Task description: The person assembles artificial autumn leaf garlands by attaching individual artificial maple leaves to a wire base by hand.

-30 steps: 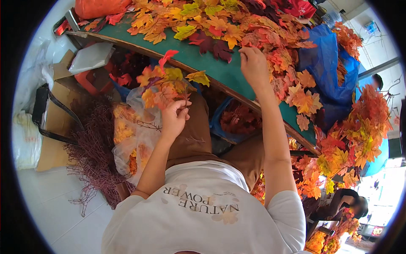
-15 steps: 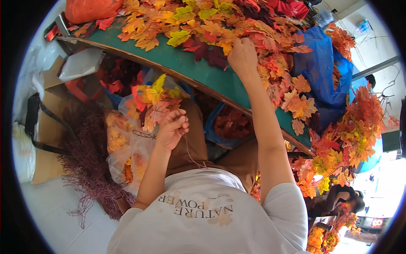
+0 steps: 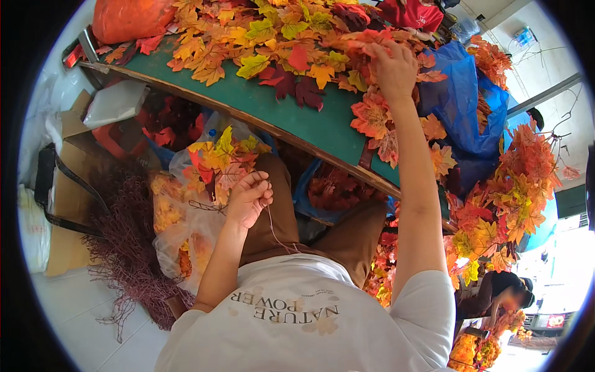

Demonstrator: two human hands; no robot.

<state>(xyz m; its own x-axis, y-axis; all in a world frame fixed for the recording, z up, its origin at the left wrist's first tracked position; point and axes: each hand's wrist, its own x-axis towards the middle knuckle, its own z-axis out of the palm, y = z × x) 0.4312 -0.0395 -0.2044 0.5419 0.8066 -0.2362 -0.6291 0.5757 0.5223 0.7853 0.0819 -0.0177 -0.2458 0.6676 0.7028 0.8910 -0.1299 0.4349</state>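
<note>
One white shirt (image 3: 291,310) fills the near edge, with brown trousers (image 3: 350,232) beyond it. A thin stem (image 3: 271,224) trails from the left hand (image 3: 249,199) down to the lap. That hand is closed in a fingertip pinch on the stem, and the leafy end of the spray (image 3: 226,158), red, yellow and pink, stands just past the fingers, short of the table. To the left on the floor lie purple twigs (image 3: 133,232), with a clear bag (image 3: 162,242) of leaves between them and the left knee; a carton (image 3: 71,248) stands farther left.

Next comes the green table (image 3: 331,133), its near edge running slantwise over the knees. Above its right part is the right hand (image 3: 395,73), fingers half bent and a little apart, tips at the orange-red leaves (image 3: 370,118). Whether it has hold of one I cannot tell. Dark leaves (image 3: 305,92) lie left of it near the edge, and a yellow-orange pile (image 3: 238,43) spreads behind them. A blue bag (image 3: 458,93) sits to the right of that hand, an orange bundle (image 3: 131,22) at the far left.

The step in hand looks like choosing another leaf while the part-made spray is held ready. The next move probably calls for lifting one leaf free of its neighbours and bringing it to the stem, with the left pinch kept firm.
</note>
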